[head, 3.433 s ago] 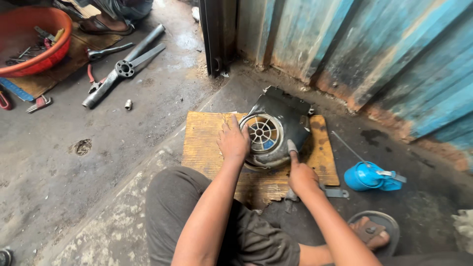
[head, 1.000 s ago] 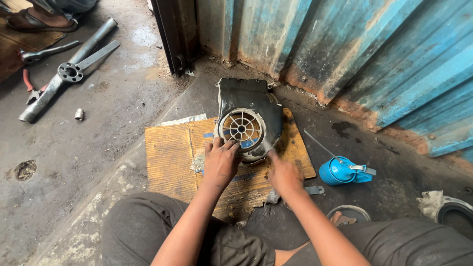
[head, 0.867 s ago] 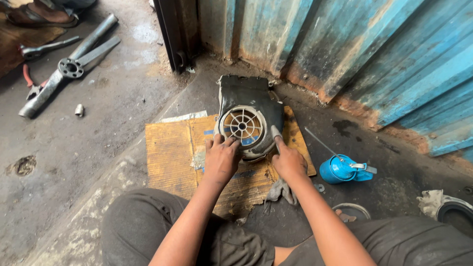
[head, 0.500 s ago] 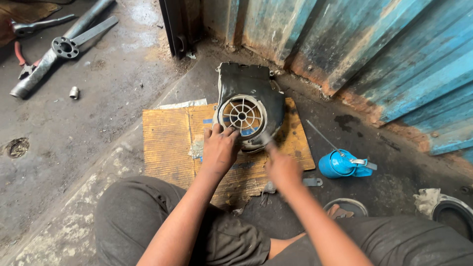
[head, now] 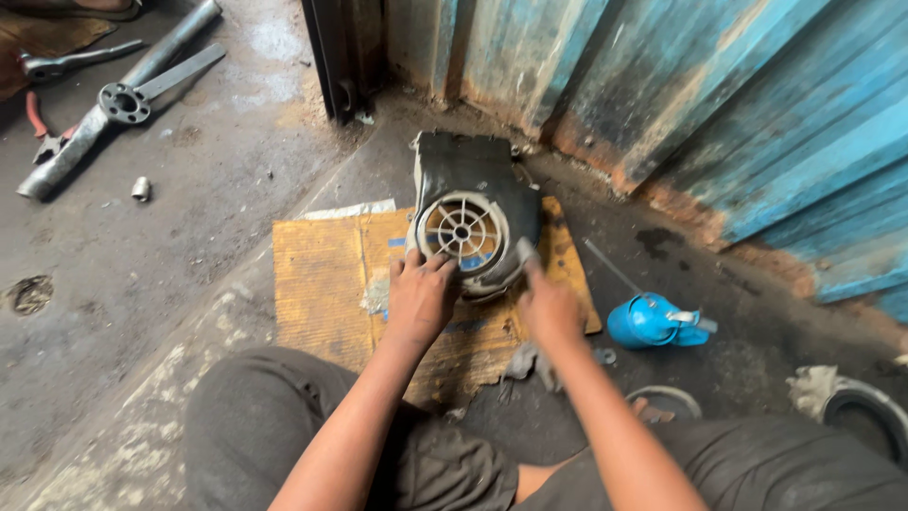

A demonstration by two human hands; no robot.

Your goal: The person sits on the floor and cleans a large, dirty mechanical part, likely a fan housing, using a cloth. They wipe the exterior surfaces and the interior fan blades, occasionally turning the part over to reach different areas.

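Fan cover (head: 473, 227), a dark housing with a pale round grille, lies flat on a sheet of yellow cardboard (head: 322, 274) spread on the concrete floor (head: 142, 284), its far end running off the sheet toward the blue corrugated wall (head: 662, 85). From where I watch, the cover sits just beyond both hands, its long axis running near to far, grille end nearest me.

My left hand (head: 421, 295) rests on the near-left rim of the grille, fingers spread and curled over the edge, a loose open grip that presses rather than clamps. My right hand (head: 549, 305) comes in from the near right, its grip closed round a grey rag (head: 526, 360), a fold of it pushed up against the cover's right flank while the rest trails onto the cardboard below the wrist. Both hands are about equally close; the left one is the one actually bearing on the grille.

Right of the cardboard, near the right hand, a blue oil can (head: 653, 322) lies on its side, its thin spout pointing up-left. Far left on the floor are a long metal tool (head: 118, 99) and a small socket (head: 141, 188).
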